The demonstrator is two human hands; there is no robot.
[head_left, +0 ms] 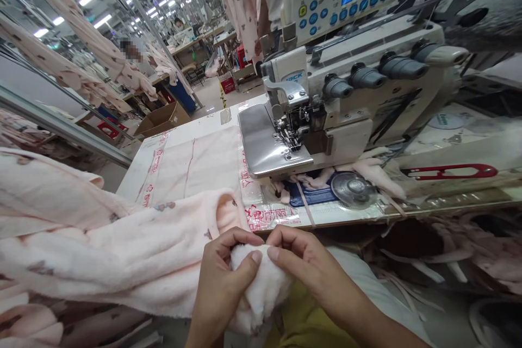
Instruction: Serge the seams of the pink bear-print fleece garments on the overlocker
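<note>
Low in front of me, my left hand [228,277] and my right hand [304,261] pinch the top edge of a white fluffy piece of fabric [267,283] between thumbs and fingers. The two thumbs almost meet. Beside my left hand lies a pale pink plush garment [122,250] with small brown prints, one tube-like opening of it facing my hands. It spreads over the table's left side and hangs off the front. Whether the white piece is joined to this garment is hidden by my left hand. Beyond my hands stands an overlock sewing machine [293,114] with a shiny metal plate.
Red thread snips [452,172] lie at the right of the machine. A clear round disc [354,189] and fabric scraps sit on a blue tray [314,196] at the table's front edge. Pink garments [93,43] hang at the left; a cardboard box [163,118] stands behind the table.
</note>
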